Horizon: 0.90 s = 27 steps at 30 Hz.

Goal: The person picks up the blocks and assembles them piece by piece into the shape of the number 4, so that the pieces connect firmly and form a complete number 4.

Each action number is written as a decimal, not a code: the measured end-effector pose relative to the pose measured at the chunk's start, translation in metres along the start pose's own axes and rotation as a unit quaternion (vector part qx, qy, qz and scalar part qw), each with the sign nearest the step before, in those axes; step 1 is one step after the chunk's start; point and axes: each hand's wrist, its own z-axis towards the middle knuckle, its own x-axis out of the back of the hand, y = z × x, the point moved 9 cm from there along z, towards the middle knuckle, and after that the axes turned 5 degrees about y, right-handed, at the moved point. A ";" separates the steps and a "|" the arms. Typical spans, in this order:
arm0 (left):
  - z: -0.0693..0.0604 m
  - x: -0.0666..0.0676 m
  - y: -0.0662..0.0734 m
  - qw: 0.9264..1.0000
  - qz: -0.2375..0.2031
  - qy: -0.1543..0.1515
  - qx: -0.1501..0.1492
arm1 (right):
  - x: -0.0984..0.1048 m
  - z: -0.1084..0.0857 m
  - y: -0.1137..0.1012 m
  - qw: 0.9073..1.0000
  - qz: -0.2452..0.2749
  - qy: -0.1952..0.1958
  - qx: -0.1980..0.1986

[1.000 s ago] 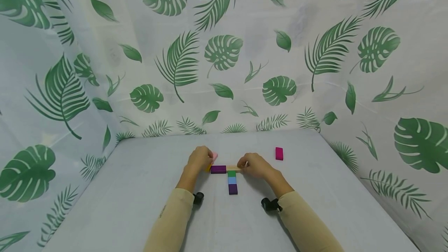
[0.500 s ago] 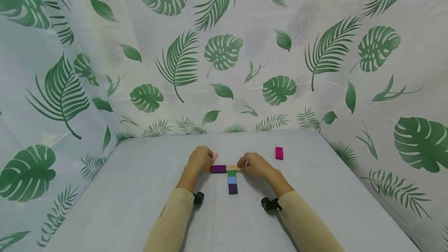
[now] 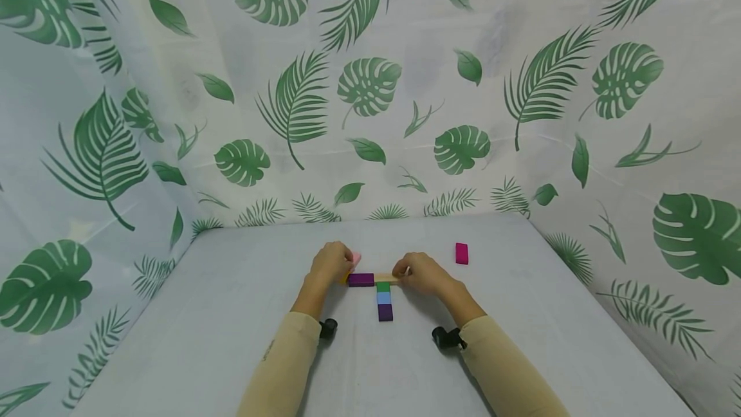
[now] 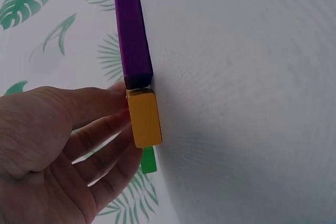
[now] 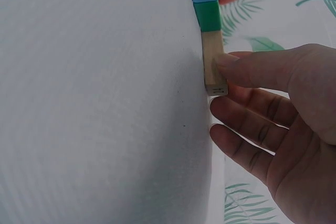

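My left hand (image 3: 332, 262) is at the left end of a row of blocks, thumb and fingers curled in behind an orange block (image 4: 145, 119). A pink block (image 3: 356, 259) shows at its fingertips, mostly covered; a green block end (image 4: 149, 160) sticks out below the fingers. Beside the orange one lies a long purple block (image 3: 361, 280), lined up with a plain wooden block (image 3: 383, 278). My right hand (image 3: 422, 272) pinches that wooden block's right end between thumb and index finger, other fingers loosely bent. From the row, green (image 3: 383, 287), light blue (image 3: 384, 298) and dark purple (image 3: 384, 313) blocks run toward me.
A magenta block (image 3: 462, 253) lies apart at the back right of the white-covered table (image 3: 231, 340). Behind the table hangs a leaf-patterned sheet (image 3: 405, 114). Each wrist carries a small black camera (image 3: 446, 338).
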 end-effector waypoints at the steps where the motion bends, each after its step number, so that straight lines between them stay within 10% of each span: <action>1: 0.000 0.000 0.000 1.000 0.000 0.000 -0.001 | 0.000 0.000 0.000 1.000 0.001 -0.001 -0.002; 27: 0.000 -0.002 0.000 1.000 0.011 0.012 -0.019 | -0.002 0.001 0.001 1.000 -0.002 0.002 0.001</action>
